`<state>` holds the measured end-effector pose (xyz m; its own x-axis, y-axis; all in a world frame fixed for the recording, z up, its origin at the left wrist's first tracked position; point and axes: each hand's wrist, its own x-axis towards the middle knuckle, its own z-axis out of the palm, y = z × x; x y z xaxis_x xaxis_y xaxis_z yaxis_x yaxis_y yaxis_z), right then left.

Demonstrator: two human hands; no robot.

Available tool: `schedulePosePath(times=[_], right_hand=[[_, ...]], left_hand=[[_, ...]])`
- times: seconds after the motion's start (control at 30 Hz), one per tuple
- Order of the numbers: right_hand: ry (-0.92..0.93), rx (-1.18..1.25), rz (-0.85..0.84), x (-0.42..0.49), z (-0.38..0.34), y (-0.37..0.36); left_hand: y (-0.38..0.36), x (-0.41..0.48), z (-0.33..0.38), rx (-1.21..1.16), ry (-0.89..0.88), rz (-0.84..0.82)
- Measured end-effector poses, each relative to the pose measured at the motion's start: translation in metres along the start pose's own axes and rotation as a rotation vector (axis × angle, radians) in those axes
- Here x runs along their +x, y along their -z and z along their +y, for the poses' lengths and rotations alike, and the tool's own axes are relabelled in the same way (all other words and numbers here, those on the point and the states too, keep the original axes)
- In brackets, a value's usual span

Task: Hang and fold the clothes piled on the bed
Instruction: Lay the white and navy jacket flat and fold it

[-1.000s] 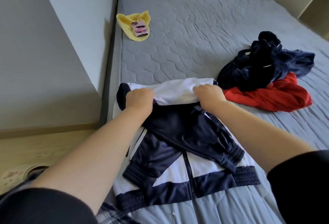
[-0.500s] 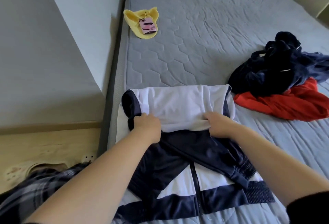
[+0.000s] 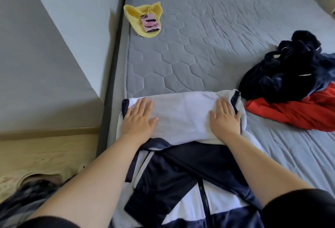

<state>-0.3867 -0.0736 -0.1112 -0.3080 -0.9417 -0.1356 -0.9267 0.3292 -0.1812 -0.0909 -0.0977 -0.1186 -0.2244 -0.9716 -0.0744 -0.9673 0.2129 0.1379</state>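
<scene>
A navy and white track jacket (image 3: 183,171) lies zipper-up at the near edge of the grey mattress (image 3: 199,50), its white upper part folded down toward me. My left hand (image 3: 138,119) presses flat on the left of that white fold, fingers straight. My right hand (image 3: 224,117) presses flat on its right side. To the right sits a pile: a dark navy garment (image 3: 290,75) on top of a red garment (image 3: 297,113).
A yellow cloth (image 3: 137,15) with a pink phone (image 3: 150,25) on it lies at the bed's far left. A grey wall block (image 3: 54,55) stands left of the bed, with wooden floor (image 3: 41,153) below it. A dark headboard runs along the top.
Both hands pulled the white upper part of the jacket down toward me, then let go of its edge and now lie flat on the fold.
</scene>
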Motion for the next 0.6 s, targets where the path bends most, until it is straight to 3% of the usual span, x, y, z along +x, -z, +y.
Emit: schedulePosePath(times=[0.2,0.33,0.47,0.6], right_hand=[[-0.071,0.032,0.063,0.003,-0.007,-0.006],[-0.014,-0.092,0.186,0.000,-0.016,0.002],[0.304,-0.154,0.014,0.024,-0.039,0.028],[0.412,-0.233,-0.244,0.057,-0.057,0.058]], left_hand=[[0.004,0.000,0.011,-0.095,0.002,0.207],[0.036,0.021,0.018,-0.150,-0.197,0.438],[0.051,0.049,0.026,-0.203,-0.207,-0.048],[0.058,0.064,0.022,-0.116,-0.171,-0.119]])
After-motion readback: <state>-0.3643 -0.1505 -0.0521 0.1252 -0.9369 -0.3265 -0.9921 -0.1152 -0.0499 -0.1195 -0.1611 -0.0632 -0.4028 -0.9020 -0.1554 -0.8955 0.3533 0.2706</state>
